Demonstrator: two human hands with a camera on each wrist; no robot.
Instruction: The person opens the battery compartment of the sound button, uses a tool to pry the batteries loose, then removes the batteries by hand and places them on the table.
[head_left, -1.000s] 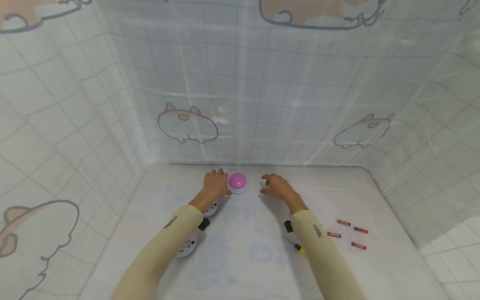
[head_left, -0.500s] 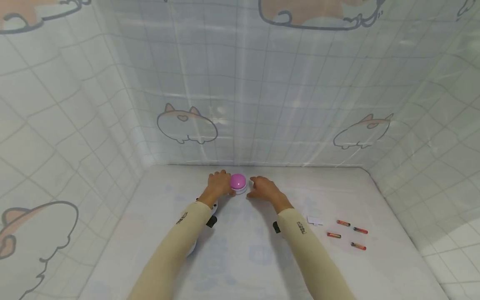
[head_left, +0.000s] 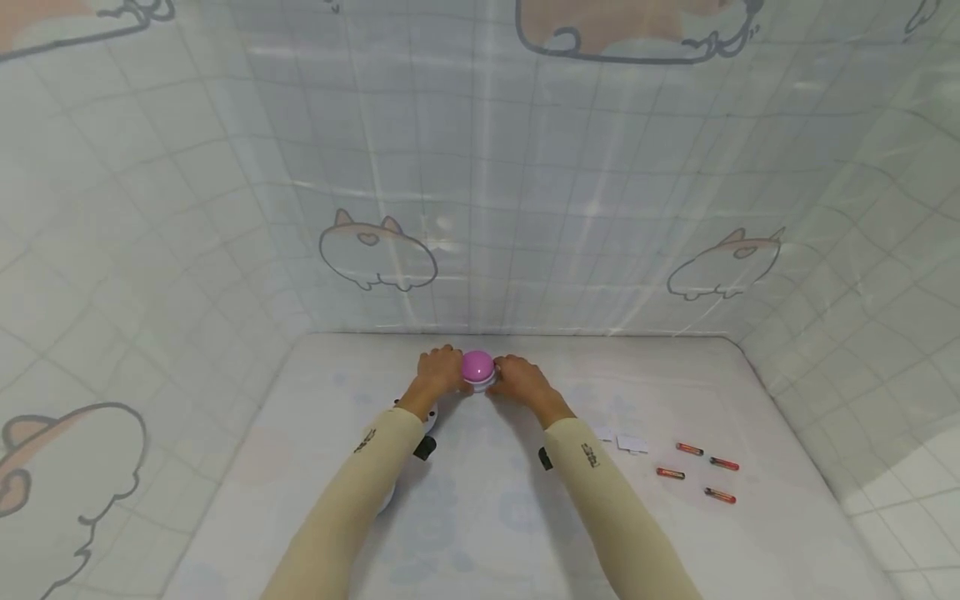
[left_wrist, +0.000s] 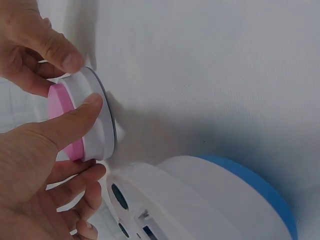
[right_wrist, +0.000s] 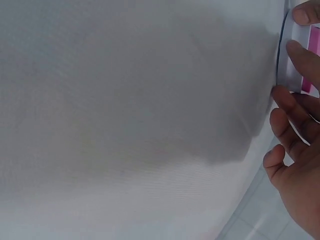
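A round push button with a pink domed top and a white base stands near the back of the white surface, between both hands. My left hand grips its left side; in the left wrist view the thumb lies across the white base and the fingers curl at the far side. My right hand holds the opposite side, its thumb on the white base and a fingertip at the edge. Beside the left hand sits another white round button with a blue part and dark holes facing out.
Several red-and-black batteries lie at the right. Small white plates rest beside the right sleeve. Another white round piece is mostly hidden by the left sleeve. A tile-patterned curtain rises behind and along both sides.
My right hand has moved left onto the pink-topped push button and taken hold of its right side. The left hand has shifted slightly right with its grip on it.
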